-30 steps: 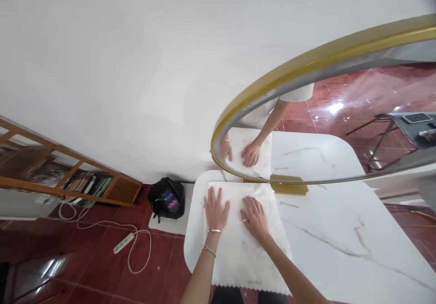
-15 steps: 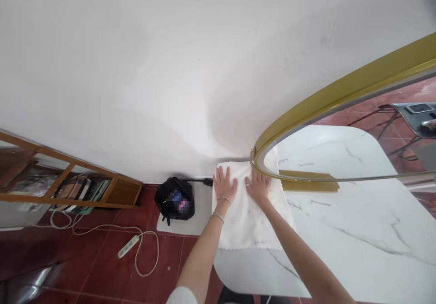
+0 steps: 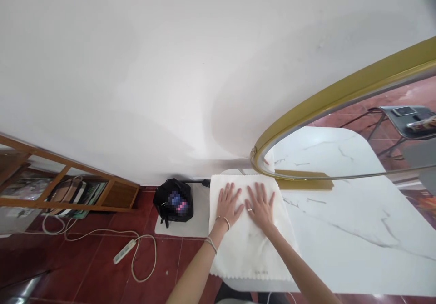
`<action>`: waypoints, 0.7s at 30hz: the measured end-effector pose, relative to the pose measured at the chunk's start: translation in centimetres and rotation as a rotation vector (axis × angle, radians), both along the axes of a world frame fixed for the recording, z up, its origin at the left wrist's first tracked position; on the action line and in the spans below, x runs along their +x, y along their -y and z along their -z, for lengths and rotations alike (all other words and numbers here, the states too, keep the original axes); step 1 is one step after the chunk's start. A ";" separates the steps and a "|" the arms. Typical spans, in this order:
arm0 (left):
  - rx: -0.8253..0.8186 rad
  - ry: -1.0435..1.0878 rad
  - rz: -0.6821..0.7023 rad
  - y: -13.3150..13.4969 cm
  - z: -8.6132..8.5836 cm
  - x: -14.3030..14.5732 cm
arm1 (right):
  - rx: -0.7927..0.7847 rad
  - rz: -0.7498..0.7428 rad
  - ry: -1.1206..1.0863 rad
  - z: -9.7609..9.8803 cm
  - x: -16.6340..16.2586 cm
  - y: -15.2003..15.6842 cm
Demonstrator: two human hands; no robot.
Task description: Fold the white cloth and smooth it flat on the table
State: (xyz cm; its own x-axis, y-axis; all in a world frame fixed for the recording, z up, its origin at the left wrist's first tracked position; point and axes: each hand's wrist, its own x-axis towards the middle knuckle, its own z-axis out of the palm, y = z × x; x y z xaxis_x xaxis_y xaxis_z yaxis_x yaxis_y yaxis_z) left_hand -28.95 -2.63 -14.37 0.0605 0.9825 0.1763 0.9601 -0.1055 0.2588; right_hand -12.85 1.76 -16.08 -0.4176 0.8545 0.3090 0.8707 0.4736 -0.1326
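Note:
A white cloth [image 3: 250,249] with a scalloped near edge lies flat on the left end of a white marble table [image 3: 340,245]. My left hand [image 3: 229,202] presses flat on the cloth, fingers spread, with bracelets at the wrist. My right hand [image 3: 260,204] lies flat beside it, fingers spread, with a ring on one finger. Both hands rest on the cloth's far half and hold nothing. The cloth's far edge reaches close to the wall.
A gold-framed oval mirror [image 3: 340,95] stands on the table against the white wall. A black bag [image 3: 173,201] sits on a mat on the red tiled floor. A power strip with cable [image 3: 124,251] lies left, near a wooden shelf [image 3: 68,188].
My hands pushed the cloth away toward the wall, then drew back toward me. The view shifted left, so the mirror shows no reflection of my hands now.

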 end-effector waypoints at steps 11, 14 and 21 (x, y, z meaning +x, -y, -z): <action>-0.039 0.025 0.040 -7.3 -0.3 0.9 | 0.039 0.193 -0.104 0.4 0.1 -5.4; -0.036 0.046 -0.004 -7.7 -0.2 -0.1 | 0.011 0.158 -0.096 0.4 -1.3 -6.6; 0.025 0.147 -0.089 -3.1 0.2 -2.5 | -0.007 -0.036 -0.160 0.3 -2.9 -4.8</action>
